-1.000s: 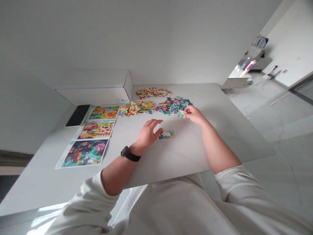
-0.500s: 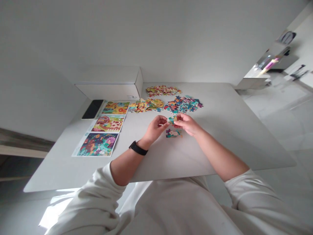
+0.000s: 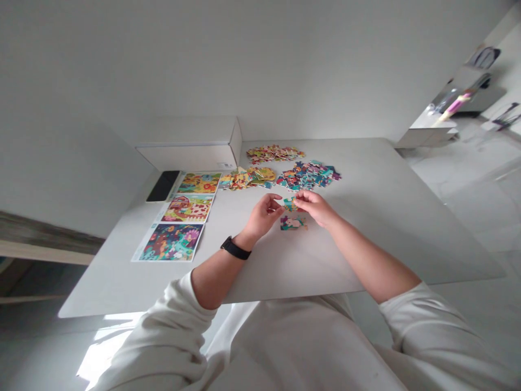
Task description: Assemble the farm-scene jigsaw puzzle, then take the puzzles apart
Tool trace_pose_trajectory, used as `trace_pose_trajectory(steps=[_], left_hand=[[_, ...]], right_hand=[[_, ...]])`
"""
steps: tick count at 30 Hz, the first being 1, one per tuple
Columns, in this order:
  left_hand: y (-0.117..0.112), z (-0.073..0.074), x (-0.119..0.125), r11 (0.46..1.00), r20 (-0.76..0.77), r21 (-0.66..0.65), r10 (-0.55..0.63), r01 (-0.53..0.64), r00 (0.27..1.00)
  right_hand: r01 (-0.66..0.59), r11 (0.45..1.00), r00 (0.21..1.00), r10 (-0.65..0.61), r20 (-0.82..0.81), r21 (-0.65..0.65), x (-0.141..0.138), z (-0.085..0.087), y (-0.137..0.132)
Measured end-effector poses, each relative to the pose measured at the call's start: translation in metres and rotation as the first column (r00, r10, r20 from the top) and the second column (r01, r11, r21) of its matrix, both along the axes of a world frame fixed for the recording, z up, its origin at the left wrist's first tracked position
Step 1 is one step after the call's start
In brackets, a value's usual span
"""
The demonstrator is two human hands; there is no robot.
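My left hand (image 3: 265,214) and my right hand (image 3: 314,207) meet over the white table (image 3: 386,217), both pinching one small teal puzzle piece (image 3: 289,204) held between their fingertips. Just below it on the table lies a small joined cluster of pieces (image 3: 293,222). Behind the hands sit three piles of loose pieces: a blue-and-red pile (image 3: 308,175), a yellow pile (image 3: 247,177) and a pale multicoloured pile (image 3: 274,153). A black watch (image 3: 235,248) is on my left wrist.
Three picture cards (image 3: 185,214) lie in a column at the left, with a black phone (image 3: 163,185) beside the top one. A white box (image 3: 191,143) stands against the wall at the back. At the right the table ends at an edge above the pale floor.
A second ago my right hand was at the blue pile and my left lay flat by the joined cluster. The right brought a piece back and both hands now hold it together.
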State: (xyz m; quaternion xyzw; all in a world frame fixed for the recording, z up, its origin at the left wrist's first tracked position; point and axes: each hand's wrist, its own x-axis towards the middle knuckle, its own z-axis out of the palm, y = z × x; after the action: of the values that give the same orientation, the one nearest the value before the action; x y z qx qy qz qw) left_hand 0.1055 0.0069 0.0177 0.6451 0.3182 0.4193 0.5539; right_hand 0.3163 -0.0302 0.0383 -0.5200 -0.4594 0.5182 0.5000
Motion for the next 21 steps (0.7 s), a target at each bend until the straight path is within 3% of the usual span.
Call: trace_pose_trajectory(steps=[9,13,15,17,19,21], left_hand=[[0.000,0.001,0.000,0.998,-0.064,0.061,0.035,-0.031,0.997],[0.001,0.000,0.000,0.998,-0.041,0.038,0.044,-0.043,0.998],[0.002,-0.001,0.000,0.998,-0.037,0.020,0.061,-0.060,0.997],[0.003,-0.001,0.000,0.998,-0.024,-0.004,0.069,-0.069,0.997],[0.003,-0.001,0.000,0.997,0.000,-0.029,0.065,-0.065,0.998],[0.003,-0.001,0.000,0.997,0.031,-0.056,0.056,-0.054,0.998]], right_hand=[[-0.064,0.997,0.995,0.061,0.076,0.035,0.003,-0.005,0.000],[-0.038,0.991,0.971,0.007,0.239,0.129,0.007,-0.009,0.000],[-0.064,0.960,0.912,-0.055,0.406,0.273,0.009,-0.004,-0.002],[-0.185,0.892,0.802,-0.105,0.588,0.411,0.011,0.005,-0.007],[-0.331,0.820,0.669,-0.145,0.729,0.467,0.012,0.016,-0.012],[-0.423,0.785,0.554,-0.171,0.815,0.453,0.012,0.024,-0.015]])
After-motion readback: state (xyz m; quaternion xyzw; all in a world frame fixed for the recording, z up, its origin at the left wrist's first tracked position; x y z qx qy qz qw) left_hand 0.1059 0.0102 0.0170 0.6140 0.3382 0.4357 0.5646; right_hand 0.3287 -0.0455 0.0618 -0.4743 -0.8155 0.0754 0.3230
